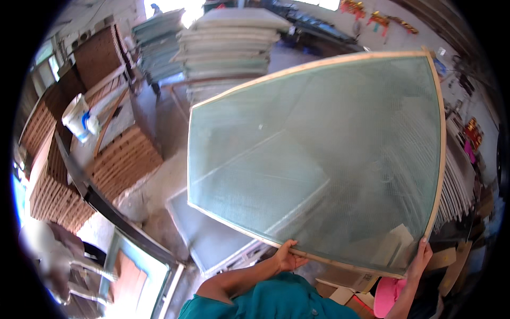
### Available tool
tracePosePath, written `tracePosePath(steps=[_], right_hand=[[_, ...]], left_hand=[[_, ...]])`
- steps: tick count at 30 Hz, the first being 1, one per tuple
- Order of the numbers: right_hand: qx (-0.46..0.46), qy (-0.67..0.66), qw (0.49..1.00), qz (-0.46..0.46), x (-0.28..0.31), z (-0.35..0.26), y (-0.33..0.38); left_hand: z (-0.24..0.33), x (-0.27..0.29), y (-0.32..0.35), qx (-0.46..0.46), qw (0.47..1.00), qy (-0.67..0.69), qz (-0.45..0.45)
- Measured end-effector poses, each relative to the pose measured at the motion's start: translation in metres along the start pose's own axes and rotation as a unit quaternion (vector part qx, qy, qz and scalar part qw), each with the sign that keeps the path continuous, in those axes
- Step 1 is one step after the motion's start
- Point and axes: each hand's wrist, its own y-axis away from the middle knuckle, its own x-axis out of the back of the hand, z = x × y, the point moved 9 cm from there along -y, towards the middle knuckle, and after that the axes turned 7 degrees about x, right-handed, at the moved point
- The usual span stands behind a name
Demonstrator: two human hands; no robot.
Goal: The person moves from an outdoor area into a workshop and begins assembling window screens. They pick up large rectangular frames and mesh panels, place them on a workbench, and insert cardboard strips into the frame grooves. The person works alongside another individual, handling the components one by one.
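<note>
I hold up a large wooden-framed mesh screen (340, 138), tilted in front of me. Its pale green mesh is see-through, with a thin light wood strip around the edge. My left hand (289, 257) is closed on the lower edge, left of its middle. At the lower right corner, my right hand (419, 257) grips the frame from the side. Through and below the mesh shows another framed panel (212, 242), lying low on a support. A pink object (387, 296) and cardboard boxes (345, 295) are close beneath my right hand.
At the lower left, a co-worker (61, 266) reaches over a framed panel (127, 276). A dark rail (127, 231) runs between us. A white bucket (78, 118) stands on stacked wooden frames (125, 157). Tall stacks of screens (228, 50) rise behind; more frames (457, 181) lean right.
</note>
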Motion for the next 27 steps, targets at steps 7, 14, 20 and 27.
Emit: tracePosePath(steps=[7,14,20,27], right_hand=[[0.023,0.104,0.984,-0.145,-0.123,0.018,-0.124],[0.012,0.007,0.972,-0.236,-0.265,0.033,-0.231],[0.024,-0.002,0.939,-0.343,-0.366,0.096,-0.322],[-0.097,0.004,0.883,-0.459,-0.467,0.218,-0.328]], left_hand=[[0.015,-0.010,-0.038,-0.059,0.986,0.146,-0.059],[0.102,-0.056,-0.091,-0.201,0.960,0.181,-0.076],[0.135,-0.091,-0.131,-0.263,0.926,0.269,-0.017],[0.147,-0.042,-0.171,-0.304,0.874,0.370,0.084]])
